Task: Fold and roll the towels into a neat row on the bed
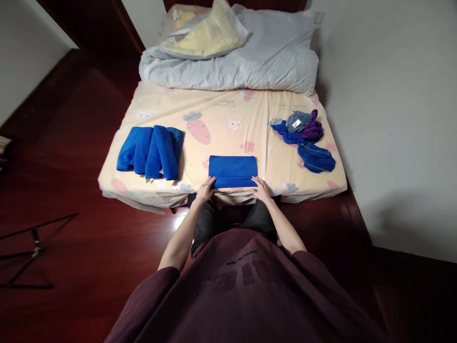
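A blue towel (233,166) lies flat on the bed near its front edge, with a folded or rolled strip along its near side. At the left end of that strip, my left hand (206,189) is closed on the cloth, fingers over the top. My right hand (262,189) holds the strip's right end in the same way. The thumbs are hard to make out. To the left lie several rolled blue towels (152,152), side by side and touching.
On the right of the bed (221,138) is a loose pile of clothes: a grey-blue piece (299,122), a purple piece (313,129) and blue pieces (316,158). A grey quilt (228,71) and a yellow pillow (207,38) lie at the back. Tripod legs (34,247) stand at floor left.
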The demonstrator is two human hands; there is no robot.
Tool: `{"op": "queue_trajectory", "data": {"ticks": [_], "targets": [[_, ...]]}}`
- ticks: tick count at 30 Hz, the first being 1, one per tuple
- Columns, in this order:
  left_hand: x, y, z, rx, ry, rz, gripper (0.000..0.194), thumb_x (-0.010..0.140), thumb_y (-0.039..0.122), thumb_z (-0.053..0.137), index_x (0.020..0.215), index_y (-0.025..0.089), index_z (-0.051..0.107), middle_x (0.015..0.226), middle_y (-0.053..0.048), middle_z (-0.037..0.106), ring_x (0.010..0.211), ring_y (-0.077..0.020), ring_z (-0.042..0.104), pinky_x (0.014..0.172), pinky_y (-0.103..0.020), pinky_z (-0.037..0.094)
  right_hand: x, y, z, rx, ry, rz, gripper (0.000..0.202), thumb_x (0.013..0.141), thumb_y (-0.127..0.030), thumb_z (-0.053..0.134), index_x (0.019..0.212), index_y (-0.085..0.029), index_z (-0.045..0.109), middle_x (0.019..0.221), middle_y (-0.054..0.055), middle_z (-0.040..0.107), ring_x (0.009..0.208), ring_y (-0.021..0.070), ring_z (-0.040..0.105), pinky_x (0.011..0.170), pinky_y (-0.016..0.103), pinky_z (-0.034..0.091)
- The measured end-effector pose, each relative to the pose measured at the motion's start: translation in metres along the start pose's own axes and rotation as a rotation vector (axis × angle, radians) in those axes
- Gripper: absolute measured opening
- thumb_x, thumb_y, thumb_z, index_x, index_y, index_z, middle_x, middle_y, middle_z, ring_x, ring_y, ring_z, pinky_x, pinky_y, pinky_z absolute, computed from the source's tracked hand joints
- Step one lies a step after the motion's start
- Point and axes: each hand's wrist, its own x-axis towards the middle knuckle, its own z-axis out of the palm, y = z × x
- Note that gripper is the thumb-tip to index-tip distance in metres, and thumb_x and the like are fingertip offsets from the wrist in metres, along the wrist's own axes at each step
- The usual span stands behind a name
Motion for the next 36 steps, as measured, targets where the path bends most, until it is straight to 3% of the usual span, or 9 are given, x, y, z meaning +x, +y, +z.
{"op": "queue_trajectory", "data": {"ticks": [10,14,19,25,30,36], "targets": [[0.000,0.028,-0.007,0.173,0.034,-0.030,0.077,0.081,-0.003,0.049,0.154,0.021,0.054,0.160,-0.010,0.052,0.154,-0.0270,0.043,0.125,-0.047,0.040,0.000,-0.015,0.011,-0.140,0.005,0.067,0.064,0.085,-0.010,0.060,0.148,-0.020,0.059,0.161,0.012,0.052,0.153,0.0285,0.045,0.127,0.053,0.035],[-0.001,0.030,-0.013,0.195,0.007,-0.017,0.073,0.084,-0.003,0.049,0.152,0.022,0.056,0.160,-0.009,0.053,0.154,-0.0254,0.043,0.124,-0.045,0.040,0.001,-0.008,0.002,-0.117,-0.028,0.022,0.063,0.088,-0.009,0.060,0.148,-0.023,0.059,0.161,0.010,0.053,0.151,0.0269,0.047,0.127,0.052,0.036],[0.005,0.022,-0.017,0.095,0.009,-0.026,0.071,0.082,-0.003,0.054,0.147,0.022,0.062,0.158,-0.008,0.056,0.151,-0.0271,0.047,0.126,-0.044,0.040,0.005,0.005,-0.014,-0.059,-0.055,-0.041,0.059,0.090,-0.004,0.054,0.144,-0.023,0.064,0.154,0.009,0.060,0.146,0.0223,0.054,0.126,0.046,0.040],[0.015,0.017,-0.016,-0.092,0.084,-0.138,0.064,0.073,-0.001,0.057,0.134,0.014,0.071,0.146,-0.012,0.066,0.145,-0.0304,0.055,0.127,-0.046,0.039,0.015,0.000,-0.005,-0.063,0.019,0.023,0.067,0.079,0.007,0.048,0.137,-0.019,0.069,0.142,0.010,0.068,0.137,0.0209,0.060,0.124,0.042,0.043],[0.014,0.017,-0.020,-0.174,0.131,-0.143,0.057,0.070,0.006,0.057,0.124,0.016,0.074,0.137,-0.011,0.071,0.139,-0.0310,0.060,0.123,-0.048,0.044,0.021,0.000,-0.002,0.038,0.086,0.046,0.054,0.082,-0.001,0.055,0.130,-0.020,0.074,0.133,0.012,0.072,0.131,0.0244,0.063,0.123,0.047,0.045],[0.010,0.016,-0.030,-0.236,0.117,-0.086,0.052,0.076,0.020,0.056,0.125,0.018,0.071,0.131,-0.009,0.074,0.127,-0.0281,0.067,0.116,-0.044,0.050,0.018,0.005,-0.008,0.102,0.123,0.091,0.048,0.086,-0.007,0.059,0.129,-0.021,0.074,0.136,0.013,0.071,0.134,0.0251,0.062,0.123,0.047,0.045]]}}
